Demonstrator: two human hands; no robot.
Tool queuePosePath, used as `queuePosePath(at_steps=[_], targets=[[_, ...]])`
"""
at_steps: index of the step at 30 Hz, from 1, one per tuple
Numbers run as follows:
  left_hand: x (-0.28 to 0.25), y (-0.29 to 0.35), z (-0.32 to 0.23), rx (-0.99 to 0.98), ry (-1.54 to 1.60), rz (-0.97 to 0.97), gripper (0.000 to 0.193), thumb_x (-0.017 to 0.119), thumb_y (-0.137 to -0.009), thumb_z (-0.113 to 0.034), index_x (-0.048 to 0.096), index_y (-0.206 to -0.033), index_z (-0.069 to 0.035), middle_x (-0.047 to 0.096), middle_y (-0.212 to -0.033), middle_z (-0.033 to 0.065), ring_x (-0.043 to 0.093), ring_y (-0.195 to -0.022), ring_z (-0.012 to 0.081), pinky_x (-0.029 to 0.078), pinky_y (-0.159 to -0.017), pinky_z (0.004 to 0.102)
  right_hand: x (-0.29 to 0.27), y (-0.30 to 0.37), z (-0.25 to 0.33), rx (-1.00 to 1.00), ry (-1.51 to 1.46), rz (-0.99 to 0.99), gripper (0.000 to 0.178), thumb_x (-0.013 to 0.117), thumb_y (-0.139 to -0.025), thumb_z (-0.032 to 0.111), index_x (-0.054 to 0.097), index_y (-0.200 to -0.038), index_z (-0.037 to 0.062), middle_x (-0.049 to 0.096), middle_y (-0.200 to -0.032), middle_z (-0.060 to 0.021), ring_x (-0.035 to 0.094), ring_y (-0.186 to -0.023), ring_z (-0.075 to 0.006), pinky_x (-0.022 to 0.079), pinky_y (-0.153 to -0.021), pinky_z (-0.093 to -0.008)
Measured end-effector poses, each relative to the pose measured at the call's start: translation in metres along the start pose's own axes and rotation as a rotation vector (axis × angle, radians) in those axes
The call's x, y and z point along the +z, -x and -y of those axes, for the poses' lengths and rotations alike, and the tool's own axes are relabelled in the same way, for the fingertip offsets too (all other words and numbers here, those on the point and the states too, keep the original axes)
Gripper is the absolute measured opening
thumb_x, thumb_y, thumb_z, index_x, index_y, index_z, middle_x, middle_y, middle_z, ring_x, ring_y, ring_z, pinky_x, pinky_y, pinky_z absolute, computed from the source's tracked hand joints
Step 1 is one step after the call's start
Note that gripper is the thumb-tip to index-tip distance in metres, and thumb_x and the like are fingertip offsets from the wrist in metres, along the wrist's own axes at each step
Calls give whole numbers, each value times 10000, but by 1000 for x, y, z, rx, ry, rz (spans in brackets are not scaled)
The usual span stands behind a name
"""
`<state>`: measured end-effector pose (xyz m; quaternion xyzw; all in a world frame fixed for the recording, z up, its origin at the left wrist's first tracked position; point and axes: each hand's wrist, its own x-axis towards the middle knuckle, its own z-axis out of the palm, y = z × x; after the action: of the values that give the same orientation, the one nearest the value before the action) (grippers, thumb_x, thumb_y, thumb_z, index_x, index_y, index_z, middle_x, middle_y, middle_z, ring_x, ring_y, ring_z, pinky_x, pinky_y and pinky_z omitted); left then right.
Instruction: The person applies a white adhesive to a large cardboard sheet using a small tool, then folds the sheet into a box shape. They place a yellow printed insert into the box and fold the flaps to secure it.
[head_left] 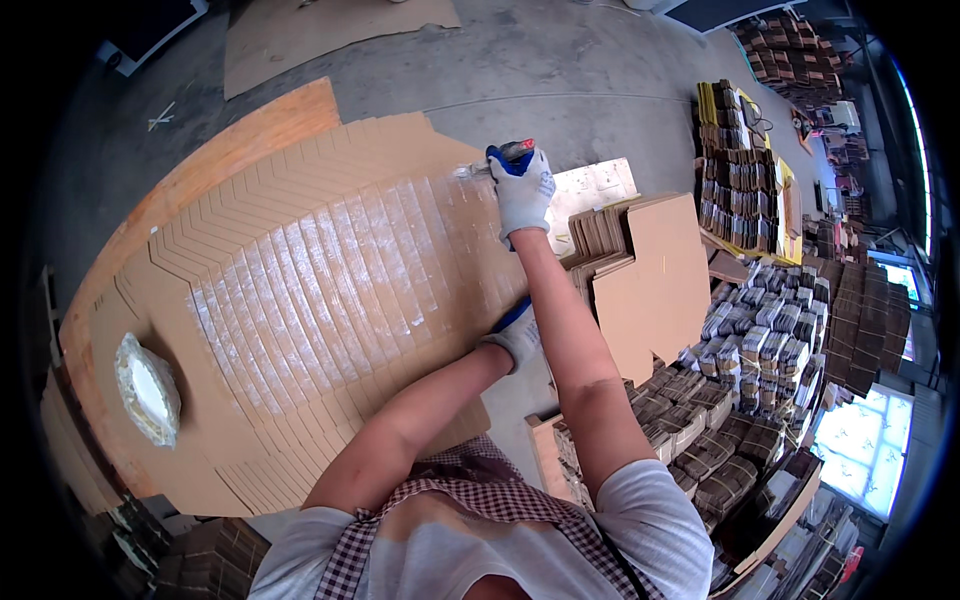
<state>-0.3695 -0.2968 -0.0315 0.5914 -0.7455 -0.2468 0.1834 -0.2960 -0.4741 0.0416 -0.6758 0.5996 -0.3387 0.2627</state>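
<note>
Overlapping brown cardboard sheets (330, 290) lie fanned in steps, their middle strips streaked with wet-looking white paste. My right hand (525, 190), in a white and blue work glove, is closed round the dark and red handle of a brush (470, 172). Its bristles meet the far right part of the top sheet. Lower down, my left hand (518, 338), gloved alike, is at the right edge of the sheets; its fingers are mostly hidden. A plastic-wrapped bowl (150, 390) with white contents rests on the cardboard at the left.
An orange-brown wooden board (290, 115) shows beneath the sheets. Close on the right stands a stack of cut cardboard (655, 280) beside a pale board (597, 190). Tied bundles (755, 335) fill the right side. A flat cardboard piece (320, 40) lies on the concrete floor.
</note>
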Motion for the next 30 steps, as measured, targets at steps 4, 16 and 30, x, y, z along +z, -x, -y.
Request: queuePosePath(at_steps=[4,16,30], targets=[[21,-8,3,159,-215,-82,434,331,-1014,-312,435,-1398,-139,449,-1430,76,396,-1322,251,258,-1147,395,-15,-14,-6,-123,149,-117,385,761,-780,305,600,-987,24,625,-1000,-138,643,-870,-327,497,-778,-411],[31,-14,7,359,-624,61,366,414,-963,-287,599,-1244,-143,575,-1288,82,495,-1219,260,305,-1113,450,-27,-15,17,-156,268,113,409,699,-826,382,581,-1068,73,597,-1052,-138,637,-928,-351,504,-785,-431],[23,-11,6,367,-593,-80,242,541,-867,-222,705,-1024,-139,655,-1114,45,586,-1067,256,429,-955,439,-65,38,8,-307,-15,400,329,714,-800,236,609,-1066,73,612,-1028,-124,614,-921,-339,504,-824,-382]])
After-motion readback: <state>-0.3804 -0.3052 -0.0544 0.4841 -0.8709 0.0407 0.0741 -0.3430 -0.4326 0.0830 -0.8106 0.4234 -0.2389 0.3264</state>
